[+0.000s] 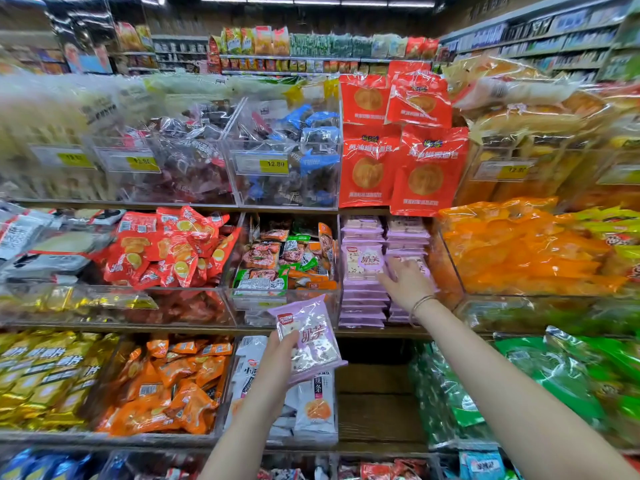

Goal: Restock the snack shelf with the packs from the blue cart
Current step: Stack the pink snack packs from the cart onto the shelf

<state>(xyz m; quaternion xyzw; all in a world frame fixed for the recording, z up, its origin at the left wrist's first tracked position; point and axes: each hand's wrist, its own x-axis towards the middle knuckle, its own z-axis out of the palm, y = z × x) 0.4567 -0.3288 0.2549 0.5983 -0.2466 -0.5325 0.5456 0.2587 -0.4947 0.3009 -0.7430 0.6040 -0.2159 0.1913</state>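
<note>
- Supermarket aisles lie blurred at the back; up front the snack shelf [166, 204] fills the view with tiers of clear bins.
- The left hand [277, 365] pinches 1 lilac pack [313, 336] at its lower left corner, with the thumb on the printed face and the fingers behind it.
- That pack is tilted and held in the air in front of the middle tier's front edge, just left of the lilac compartment.
- The right hand [407, 282] reaches into the middle tier, fingers stretched straight and resting against the right one of 2 lilac stacks [363, 299]; it grips nothing.
- A thin bracelet [420, 302] circles the right wrist.
- 1 upright pack [363, 261] faces outward in front of the left stack, just beside the right hand's fingertips.
- Red packs [372, 168] stand upright on the top tier, directly above the lilac compartment.
- A mixed bin [284, 261] of brown, green and orange packets sits to the left of the stacks on the same tier.
- Orange bags [519, 251] fill the bin on the right side of the stacks.
- White packs [315, 407] stand upright on the lower tier, below the held pack.
- A yellow price tag [273, 164] reading 12.80 hangs on the front of a top-tier bin.
</note>
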